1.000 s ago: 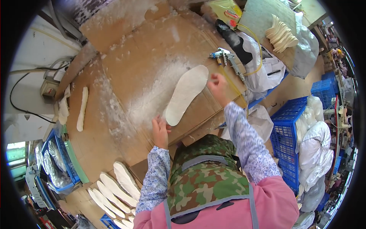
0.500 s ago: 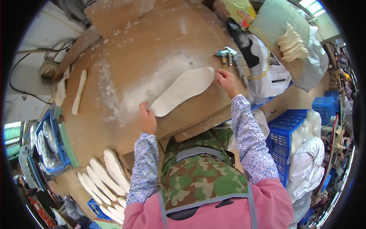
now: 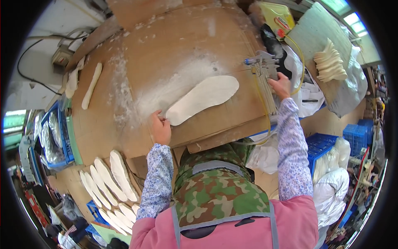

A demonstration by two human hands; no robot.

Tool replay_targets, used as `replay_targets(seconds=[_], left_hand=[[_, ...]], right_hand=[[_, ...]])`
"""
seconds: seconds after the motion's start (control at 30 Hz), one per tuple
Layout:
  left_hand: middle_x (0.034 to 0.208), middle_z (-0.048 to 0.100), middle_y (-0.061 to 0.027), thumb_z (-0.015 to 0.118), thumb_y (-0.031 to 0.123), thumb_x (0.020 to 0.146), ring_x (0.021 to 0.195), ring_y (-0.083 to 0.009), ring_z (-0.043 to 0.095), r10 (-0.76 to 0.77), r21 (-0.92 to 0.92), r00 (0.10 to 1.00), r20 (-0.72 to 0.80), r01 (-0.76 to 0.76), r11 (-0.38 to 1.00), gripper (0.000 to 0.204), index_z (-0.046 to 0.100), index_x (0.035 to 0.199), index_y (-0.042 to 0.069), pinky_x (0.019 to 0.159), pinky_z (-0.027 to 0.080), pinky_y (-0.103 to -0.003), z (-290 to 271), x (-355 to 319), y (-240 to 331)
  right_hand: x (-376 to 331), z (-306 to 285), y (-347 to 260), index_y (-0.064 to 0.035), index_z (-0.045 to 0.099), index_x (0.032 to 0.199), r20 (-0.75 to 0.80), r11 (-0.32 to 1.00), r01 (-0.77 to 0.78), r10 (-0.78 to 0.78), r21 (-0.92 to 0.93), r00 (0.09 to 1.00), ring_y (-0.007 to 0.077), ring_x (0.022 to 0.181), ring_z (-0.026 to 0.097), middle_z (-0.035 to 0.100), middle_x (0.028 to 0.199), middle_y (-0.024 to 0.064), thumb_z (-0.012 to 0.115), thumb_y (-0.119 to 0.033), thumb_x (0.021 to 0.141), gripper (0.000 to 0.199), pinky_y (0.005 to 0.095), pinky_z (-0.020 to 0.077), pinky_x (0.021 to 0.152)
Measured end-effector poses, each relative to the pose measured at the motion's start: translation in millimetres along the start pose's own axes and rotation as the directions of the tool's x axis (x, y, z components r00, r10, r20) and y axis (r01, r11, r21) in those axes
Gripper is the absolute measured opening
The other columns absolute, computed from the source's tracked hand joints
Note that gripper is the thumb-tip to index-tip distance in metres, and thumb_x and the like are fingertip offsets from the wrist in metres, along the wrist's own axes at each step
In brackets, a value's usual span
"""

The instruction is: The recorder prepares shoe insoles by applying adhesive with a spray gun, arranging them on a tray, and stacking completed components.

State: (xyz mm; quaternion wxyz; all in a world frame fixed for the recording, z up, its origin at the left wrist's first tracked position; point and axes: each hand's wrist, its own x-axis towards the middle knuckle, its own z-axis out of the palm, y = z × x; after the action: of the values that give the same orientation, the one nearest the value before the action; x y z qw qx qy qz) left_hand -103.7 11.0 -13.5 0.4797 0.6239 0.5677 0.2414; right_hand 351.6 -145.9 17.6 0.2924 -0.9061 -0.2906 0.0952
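Head view showed the left hand (image 3: 161, 129) pinning the heel end of the flat white insole-shaped foam piece (image 3: 203, 98) flat on the brown cardboard-covered bench (image 3: 166, 50), w/ fingers spread narrow, prob. to stop it sliding, while the right hand (image 3: 281, 85) closed around the metal spray gun (image 3: 263, 64) w/ yellow hose (image 3: 265, 120) beside it.

Place: a small shoe-insole workshop.
Bench: a brown cardboard-covered worktable (image 3: 174, 54), dusted white with spray residue.
Tool: a spray gun (image 3: 265, 64) with a yellow hose (image 3: 262, 110).
Stock: white insoles fanned in a row (image 3: 110, 180), another stack (image 3: 329, 62) on a board.
Storage: blue plastic crates (image 3: 321, 145) and filled plastic bags (image 3: 331, 186).
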Motion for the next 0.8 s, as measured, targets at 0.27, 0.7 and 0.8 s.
replay_targets(seconds=[0.27,0.7,0.8], left_hand=[[0.093,0.055,-0.0164,0.054,0.004,0.085,0.083,-0.0302,0.057,0.262,0.181,0.954,-0.143,-0.235,0.955,0.028,0.046,0.112,0.003,0.076,0.046,-0.039,-2,-4,-6],[0.094,0.060,-0.0189,0.052,0.001,0.082,0.084,-0.0378,0.060,0.115,0.037,0.991,-0.063,-0.113,0.993,0.036,0.043,0.116,0.005,0.073,0.046,-0.046,2,-10,-12],[0.093,0.060,-0.0187,0.051,0.001,0.083,0.084,-0.0378,0.060,0.091,0.045,0.995,-0.050,-0.088,0.995,0.035,0.043,0.116,0.006,0.073,0.046,-0.046,1,-9,-12]], right_hand=[[-136,-76,-106,0.0023,0.058,0.115,0.334,0.694,-0.241,0.001,0.679,0.943,0.0074,0.055,0.047,0.056,0.069,-0.0006,0.057,-0.008,0.079,0.038,0.0220,0.0386,0.053],[-254,2,-213,-0.0017,0.056,0.116,0.567,0.914,0.153,-0.358,0.376,0.742,0.0289,0.076,0.058,0.059,0.088,0.0145,0.060,-0.004,0.084,0.032,0.0335,0.0463,0.071],[-259,14,-216,-0.0007,0.052,0.119,0.531,0.870,0.204,-0.443,0.448,0.723,0.0369,0.085,0.057,0.059,0.097,0.0189,0.060,-0.004,0.085,0.035,0.0364,0.0465,0.075]])
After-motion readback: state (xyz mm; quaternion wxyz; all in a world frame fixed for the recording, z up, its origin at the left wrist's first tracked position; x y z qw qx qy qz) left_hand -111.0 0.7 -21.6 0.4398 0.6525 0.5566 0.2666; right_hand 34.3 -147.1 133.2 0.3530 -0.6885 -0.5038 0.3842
